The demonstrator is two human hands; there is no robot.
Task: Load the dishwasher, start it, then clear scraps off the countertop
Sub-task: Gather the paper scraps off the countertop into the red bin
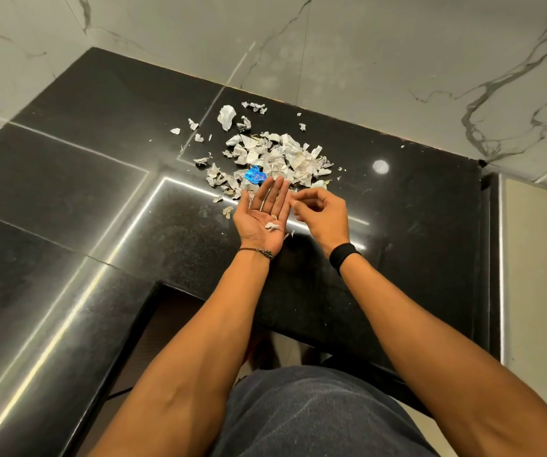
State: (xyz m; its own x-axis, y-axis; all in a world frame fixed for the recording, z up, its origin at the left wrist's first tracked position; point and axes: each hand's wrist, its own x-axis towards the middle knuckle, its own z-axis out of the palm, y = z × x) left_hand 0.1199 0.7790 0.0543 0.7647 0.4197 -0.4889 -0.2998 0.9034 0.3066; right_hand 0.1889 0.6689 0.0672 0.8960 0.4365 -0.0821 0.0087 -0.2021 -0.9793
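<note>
A heap of torn white paper scraps (278,156) lies on the black countertop (100,179), with a crumpled blue foil wrapper (255,175) at its near edge. My left hand (262,212) lies palm up with straight fingers just in front of the heap, and a small white scrap (272,226) rests in the palm. My right hand (319,211) hovers beside it with curled fingers, and its fingertips pinch a tiny scrap next to the left hand's fingers.
Loose scraps (196,127) are scattered to the left of and behind the heap. A white marble wall (364,61) backs the counter. The counter's right edge meets a pale panel (535,258). The front edge cuts in at an L-shaped corner (163,285).
</note>
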